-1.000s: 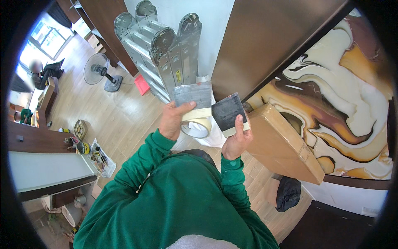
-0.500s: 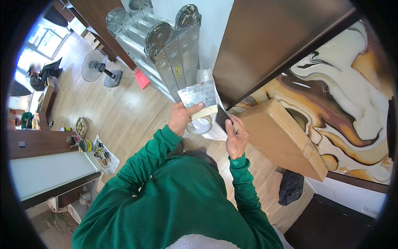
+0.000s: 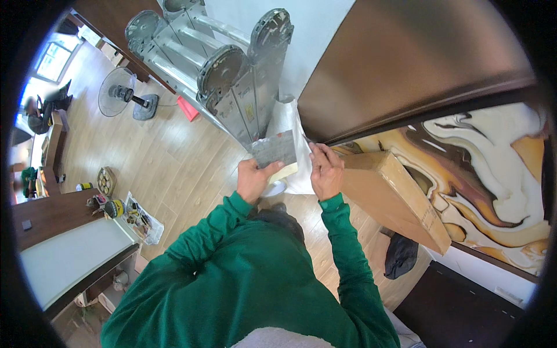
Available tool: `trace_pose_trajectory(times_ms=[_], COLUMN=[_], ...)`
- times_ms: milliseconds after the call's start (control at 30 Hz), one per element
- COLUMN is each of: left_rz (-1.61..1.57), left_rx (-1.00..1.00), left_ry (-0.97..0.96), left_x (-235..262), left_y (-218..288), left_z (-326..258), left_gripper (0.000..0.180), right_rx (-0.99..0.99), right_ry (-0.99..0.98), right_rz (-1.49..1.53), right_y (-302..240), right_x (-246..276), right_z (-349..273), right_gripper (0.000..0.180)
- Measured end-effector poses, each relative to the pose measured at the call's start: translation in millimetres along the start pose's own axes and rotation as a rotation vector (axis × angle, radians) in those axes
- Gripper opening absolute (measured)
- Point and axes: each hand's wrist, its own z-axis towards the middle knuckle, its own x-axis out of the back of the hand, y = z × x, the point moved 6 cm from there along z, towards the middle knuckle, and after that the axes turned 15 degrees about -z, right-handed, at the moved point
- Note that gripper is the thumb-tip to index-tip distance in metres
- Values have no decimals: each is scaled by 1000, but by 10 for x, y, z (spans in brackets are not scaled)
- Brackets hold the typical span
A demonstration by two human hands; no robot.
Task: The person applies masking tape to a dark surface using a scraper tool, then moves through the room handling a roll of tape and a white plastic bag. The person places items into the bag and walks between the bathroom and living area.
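My left hand (image 3: 253, 181) is closed round a wide metal scraper (image 3: 275, 149), thumb pressed on its cream-coloured back edge. The grey blade points away from me, toward the folded ladder. Close on its right, my right hand (image 3: 326, 174) pinches a thin dark flat tool (image 3: 308, 140), probably another scraper. Only a sliver of that tool shows past the fingers. Below the left hand, a round white container (image 3: 276, 188) is partly hidden. White sheeting (image 3: 295, 119) hangs or lies behind both hands.
A folded metal ladder (image 3: 235, 87) stands ahead, beside a brown panel (image 3: 400, 64). At right, a cardboard box (image 3: 394, 197) leans near a marbled panel (image 3: 481, 168). A fan (image 3: 122, 93), a red object (image 3: 187, 108) and a tool tray (image 3: 145, 219) are at left.
My right hand has turned and drawn the dark tool up beside the left scraper's blade, so less of it shows. The left scraper has tilted slightly. The view has shifted.
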Motion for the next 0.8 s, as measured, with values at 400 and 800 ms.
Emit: trace_pose_trajectory(times_ms=[400,800], left_rz=[48,32], left_rx=[295,352], left_ry=[73,27], left_x=[961,1009], left_y=[-112,-148], left_z=[-31,119], left_gripper=[19,20], right_rx=[-713,-1037], right_ry=[-480,-907], right_rz=[189,508], right_y=[1483,1600], right_x=[-3219,-3470], right_z=[1520,1089], right_gripper=[40,18])
